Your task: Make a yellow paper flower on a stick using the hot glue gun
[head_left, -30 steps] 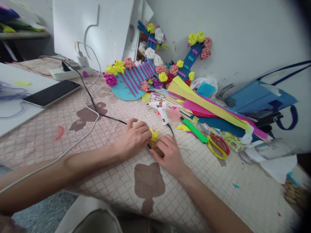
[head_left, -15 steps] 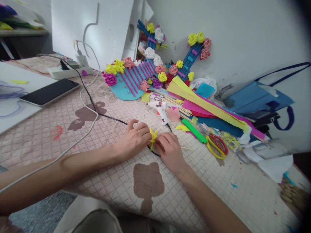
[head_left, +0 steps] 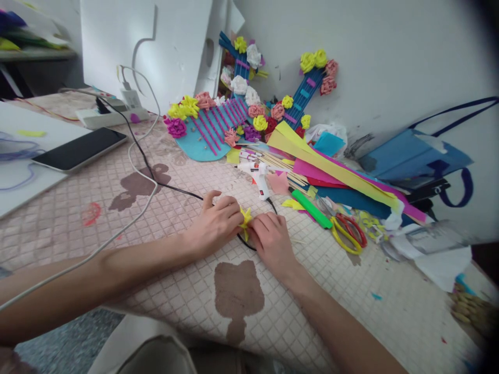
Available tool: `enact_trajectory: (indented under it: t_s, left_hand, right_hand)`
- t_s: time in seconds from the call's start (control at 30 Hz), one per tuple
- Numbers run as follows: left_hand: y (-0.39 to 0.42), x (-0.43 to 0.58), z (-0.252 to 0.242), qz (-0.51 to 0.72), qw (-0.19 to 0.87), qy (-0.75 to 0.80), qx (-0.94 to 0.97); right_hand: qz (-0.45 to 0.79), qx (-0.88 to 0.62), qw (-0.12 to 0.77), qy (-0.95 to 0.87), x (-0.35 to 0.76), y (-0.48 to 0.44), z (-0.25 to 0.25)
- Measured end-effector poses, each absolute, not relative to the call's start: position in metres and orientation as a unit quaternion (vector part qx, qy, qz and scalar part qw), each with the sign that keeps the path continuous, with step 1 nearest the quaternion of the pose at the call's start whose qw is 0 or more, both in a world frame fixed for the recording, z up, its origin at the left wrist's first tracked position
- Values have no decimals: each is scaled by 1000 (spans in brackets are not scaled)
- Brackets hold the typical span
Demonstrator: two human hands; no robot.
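Observation:
Between my two hands is a small yellow paper flower (head_left: 245, 224) with pointed petals. My left hand (head_left: 219, 222) pinches its left side with the fingertips, knuckles up. From the other side my right hand (head_left: 272, 240) closes on it, fingers curled together. A thin pale stick (head_left: 298, 241) shows just right of my right hand; whether it joins the flower is hidden. Beneath the hands runs a black cord (head_left: 183, 191). A white glue gun (head_left: 262, 182) lies just beyond them, its nozzle to the left.
Scissors (head_left: 346, 236), a green utility knife (head_left: 311, 209), wooden sticks (head_left: 278, 165) and coloured paper (head_left: 331, 169) lie to the right. Flower-covered blue guitar shapes (head_left: 205, 136) lean at the back. A phone (head_left: 81, 149), a power strip (head_left: 111, 115) and a white cable (head_left: 145, 200) are on the left.
Both hands stay almost in place around the yellow flower. The flower has turned slightly, and less of it shows between the fingers.

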State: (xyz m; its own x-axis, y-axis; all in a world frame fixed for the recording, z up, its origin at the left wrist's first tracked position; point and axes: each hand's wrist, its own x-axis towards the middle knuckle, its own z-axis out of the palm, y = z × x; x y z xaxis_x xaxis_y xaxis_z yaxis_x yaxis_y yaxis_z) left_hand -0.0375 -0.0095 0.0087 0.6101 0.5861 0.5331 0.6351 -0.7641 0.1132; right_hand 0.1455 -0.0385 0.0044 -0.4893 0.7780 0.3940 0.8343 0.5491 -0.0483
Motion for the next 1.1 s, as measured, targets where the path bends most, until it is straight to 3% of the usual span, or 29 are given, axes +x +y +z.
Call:
enact_trajectory:
  t_s: [0.27,0.53,0.87,1.1]
  left_hand:
    - [-10,-36,7,-276,62,-335,-899]
    - [-10,-37,8,-271,52,-334,-901]
    - [-9,-36,8,-272,60,-336,-900]
    - [-8,-37,7,-272,57,-333,-901]
  right_hand:
    - [-71,-479,182,-856,144,-39,2]
    - [-17,-485,237,-842,150,-41,3]
    - [-58,-475,189,-858,147,-39,5]
    - [-10,-511,171,-842,156,-40,10]
